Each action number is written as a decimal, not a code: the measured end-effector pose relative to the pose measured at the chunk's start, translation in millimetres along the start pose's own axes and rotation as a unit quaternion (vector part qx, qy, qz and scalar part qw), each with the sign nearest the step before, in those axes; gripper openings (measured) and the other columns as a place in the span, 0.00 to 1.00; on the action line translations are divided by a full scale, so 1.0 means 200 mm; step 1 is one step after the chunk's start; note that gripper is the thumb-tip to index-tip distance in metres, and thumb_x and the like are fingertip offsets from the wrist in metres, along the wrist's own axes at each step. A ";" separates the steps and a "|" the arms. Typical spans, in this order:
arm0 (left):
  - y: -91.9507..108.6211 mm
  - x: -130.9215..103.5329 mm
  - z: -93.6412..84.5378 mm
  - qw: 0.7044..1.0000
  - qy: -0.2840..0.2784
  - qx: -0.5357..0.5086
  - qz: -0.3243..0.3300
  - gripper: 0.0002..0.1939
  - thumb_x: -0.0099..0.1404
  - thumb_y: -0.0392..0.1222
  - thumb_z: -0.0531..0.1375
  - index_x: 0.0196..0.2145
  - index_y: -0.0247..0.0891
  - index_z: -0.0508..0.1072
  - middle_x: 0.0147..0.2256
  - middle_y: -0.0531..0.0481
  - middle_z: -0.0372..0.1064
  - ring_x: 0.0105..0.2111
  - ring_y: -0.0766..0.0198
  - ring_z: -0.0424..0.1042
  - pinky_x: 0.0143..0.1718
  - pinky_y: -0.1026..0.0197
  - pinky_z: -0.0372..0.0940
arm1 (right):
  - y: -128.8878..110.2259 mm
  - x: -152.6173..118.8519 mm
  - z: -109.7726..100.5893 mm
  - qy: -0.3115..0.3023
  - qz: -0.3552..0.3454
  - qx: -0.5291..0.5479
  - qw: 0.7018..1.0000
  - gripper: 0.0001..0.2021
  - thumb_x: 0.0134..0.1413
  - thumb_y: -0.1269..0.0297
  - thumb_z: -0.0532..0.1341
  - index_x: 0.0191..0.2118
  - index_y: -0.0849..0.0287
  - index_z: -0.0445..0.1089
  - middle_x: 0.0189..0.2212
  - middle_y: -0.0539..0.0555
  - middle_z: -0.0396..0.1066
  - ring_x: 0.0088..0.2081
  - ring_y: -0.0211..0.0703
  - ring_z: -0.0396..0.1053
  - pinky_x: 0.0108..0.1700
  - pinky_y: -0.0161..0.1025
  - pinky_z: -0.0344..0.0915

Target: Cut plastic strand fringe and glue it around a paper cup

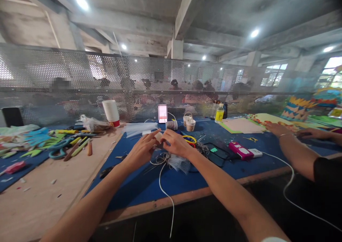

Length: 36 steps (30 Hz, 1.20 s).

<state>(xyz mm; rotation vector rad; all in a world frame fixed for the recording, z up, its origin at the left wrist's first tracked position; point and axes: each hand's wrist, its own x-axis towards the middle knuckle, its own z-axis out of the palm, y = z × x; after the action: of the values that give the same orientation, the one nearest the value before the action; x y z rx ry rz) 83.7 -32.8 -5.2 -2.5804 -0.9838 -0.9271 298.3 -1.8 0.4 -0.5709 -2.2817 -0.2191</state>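
Observation:
My left hand (143,147) and my right hand (176,142) meet over the blue mat (133,195). Both have their fingers closed on a small whitish piece (158,137), mostly covered by the fingertips, so its kind is unclear. Below my hands lie a coiled white cord (161,178), its end hanging over the table's front edge, and a bundle of clear plastic strips (179,163). Just beyond them stand a spool of thread (171,125) and a lit phone (162,114). A yellow loop handle (190,140) lies right of my right hand.
Scissors (57,151) and several hand tools lie left, near stacked paper cups (110,113). Rightward are small cups (190,124), a yellow bottle (219,114), and a magenta box (241,151). A co-worker's arm (296,156) reaches in at right. A perforated screen (128,78) stands behind.

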 end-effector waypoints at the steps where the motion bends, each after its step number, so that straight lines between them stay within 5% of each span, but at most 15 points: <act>1: 0.00 0.00 0.00 1.000 -0.003 0.006 0.000 0.15 0.62 0.26 0.53 0.41 0.39 0.73 0.65 0.43 0.60 0.54 0.52 0.68 0.55 0.44 0.65 | 0.00 0.00 0.00 -0.001 0.000 0.000 1.000 0.08 0.55 0.77 0.59 0.39 0.58 0.68 0.39 0.55 0.67 0.43 0.43 0.66 0.45 0.37 0.66; 5: 0.01 0.00 -0.01 1.000 -0.029 -0.004 -0.004 0.15 0.63 0.26 0.53 0.42 0.40 0.73 0.63 0.44 0.63 0.58 0.51 0.66 0.57 0.43 0.64 | 0.00 0.00 0.00 -0.017 -0.004 0.007 1.000 0.08 0.56 0.77 0.58 0.39 0.58 0.68 0.40 0.55 0.67 0.44 0.43 0.66 0.46 0.38 0.67; 12: 0.03 -0.01 0.01 0.992 -0.068 -0.096 -0.036 0.18 0.64 0.25 0.50 0.45 0.39 0.72 0.67 0.41 0.54 0.57 0.53 0.70 0.54 0.51 0.68 | 0.00 0.00 -0.01 -0.017 -0.008 0.018 1.000 0.08 0.57 0.77 0.58 0.39 0.58 0.69 0.40 0.55 0.67 0.44 0.43 0.66 0.47 0.38 0.66; 29: 0.07 -0.01 0.06 0.995 -0.024 -0.015 -0.098 0.17 0.63 0.27 0.51 0.46 0.36 0.71 0.59 0.37 0.55 0.38 0.58 0.75 0.38 0.53 0.74 | -0.01 0.00 0.03 0.003 0.070 0.087 0.994 0.20 0.57 0.77 0.57 0.55 0.56 0.63 0.43 0.54 0.67 0.45 0.43 0.68 0.49 0.39 0.67; 36: 0.09 0.00 0.04 0.993 0.033 -0.013 -0.109 0.16 0.64 0.26 0.50 0.46 0.38 0.70 0.57 0.40 0.55 0.44 0.58 0.73 0.44 0.52 0.73 | 0.05 -0.02 0.07 0.023 0.136 -0.008 0.990 0.15 0.55 0.78 0.59 0.47 0.57 0.68 0.45 0.56 0.68 0.47 0.46 0.69 0.50 0.43 0.66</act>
<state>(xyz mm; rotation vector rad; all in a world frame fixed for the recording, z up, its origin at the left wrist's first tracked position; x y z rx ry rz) 98.9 -42.5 -10.0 -2.4811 -1.2600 -1.0780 296.2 10.4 -11.8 -0.8682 -2.1310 -0.1134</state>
